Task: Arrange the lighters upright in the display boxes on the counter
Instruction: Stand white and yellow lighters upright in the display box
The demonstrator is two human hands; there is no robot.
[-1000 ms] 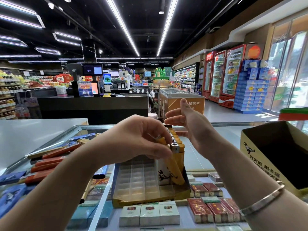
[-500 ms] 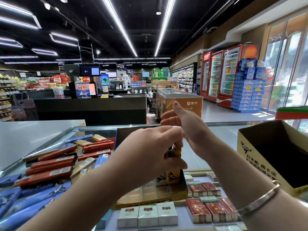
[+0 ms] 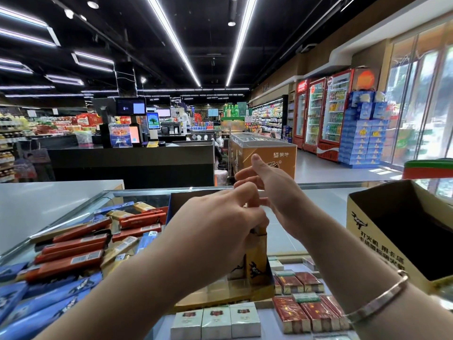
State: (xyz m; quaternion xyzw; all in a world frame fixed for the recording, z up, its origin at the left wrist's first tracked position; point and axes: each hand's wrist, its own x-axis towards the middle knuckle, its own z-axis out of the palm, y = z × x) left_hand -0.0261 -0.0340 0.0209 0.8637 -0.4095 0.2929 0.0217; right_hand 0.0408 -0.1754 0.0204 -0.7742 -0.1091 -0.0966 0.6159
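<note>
A row of yellow lighters (image 3: 256,251) is seen standing upright at the right end of the yellow display box (image 3: 228,294), which sits on the glass bench (image 3: 282,231) directly in front of the person; most of the row is hidden behind the left hand (image 3: 220,229). The left hand's grip is curled over the tops of the lighters, apparently pinching or steadying them, though the exact contact is hidden by the knuckles. The right hand (image 3: 267,190) is held just behind and touching the left, with its fingers bent toward the same tops; whether anything is pinched in its grip cannot be told. The lighters are judged light, rigid and smooth-sided, hence slippery under loose fingers and prone to toppling as a row when one is nudged. The metal heads are judged the best place to take hold for lowering into a cell, while the plastic bodies are better gripped across the flat faces when several are moved together. The clear divider tray inside the display box appears thin and flexible, so gentle downward pressure is advised. A second, open display box (image 3: 402,231) stands at the right, its interior dark. Red and blue flat packs (image 3: 73,251) lie piled at the left, and cigarette packs (image 3: 215,321) are visible under the glass
</note>
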